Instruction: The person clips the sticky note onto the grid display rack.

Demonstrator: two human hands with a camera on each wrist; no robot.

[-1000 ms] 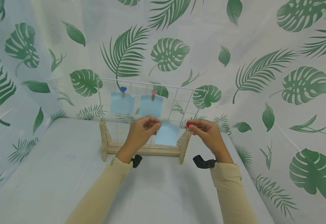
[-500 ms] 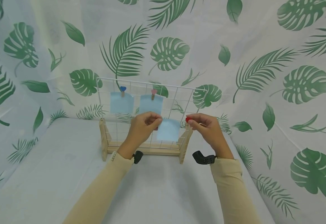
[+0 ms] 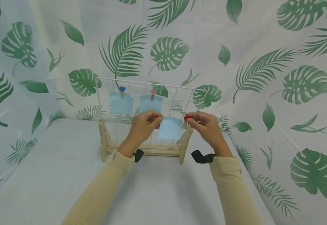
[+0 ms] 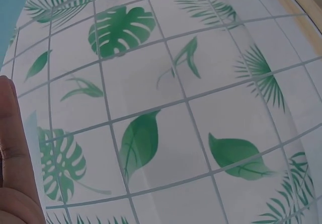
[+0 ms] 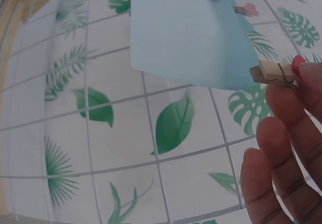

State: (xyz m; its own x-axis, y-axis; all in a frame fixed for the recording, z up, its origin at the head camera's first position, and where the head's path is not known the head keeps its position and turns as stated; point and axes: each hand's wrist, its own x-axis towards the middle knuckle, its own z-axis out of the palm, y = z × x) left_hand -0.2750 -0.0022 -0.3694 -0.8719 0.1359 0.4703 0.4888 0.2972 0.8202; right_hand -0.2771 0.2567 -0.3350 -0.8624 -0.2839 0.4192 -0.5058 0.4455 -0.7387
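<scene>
A light blue paper note [image 3: 170, 128] hangs from the pinch of my left hand [image 3: 144, 126], in front of a white wire grid [image 3: 177, 97]. My right hand [image 3: 206, 128] pinches a small wooden clothespin [image 5: 271, 72] topped with a red heart [image 3: 186, 118]. In the right wrist view the clothespin's tip is right by the note's edge; whether they touch I cannot tell. Two more blue notes hang on the grid, one under a blue-heart clothespin [image 3: 122, 90], the other under a pink-heart clothespin [image 3: 153, 94]. Only part of the left hand [image 4: 15, 158] shows in the left wrist view.
The grid stands in a wooden base [image 3: 143, 151] with an upright at each side, on a white-covered table [image 3: 53, 175]. Behind and at the sides hangs a white sheet [image 3: 202, 37] with green leaf prints.
Both hands have risen slightly. The note in the left hand has moved up and a little right. The right hand with the red-heart clothespin has come slightly left, closer to the note.
</scene>
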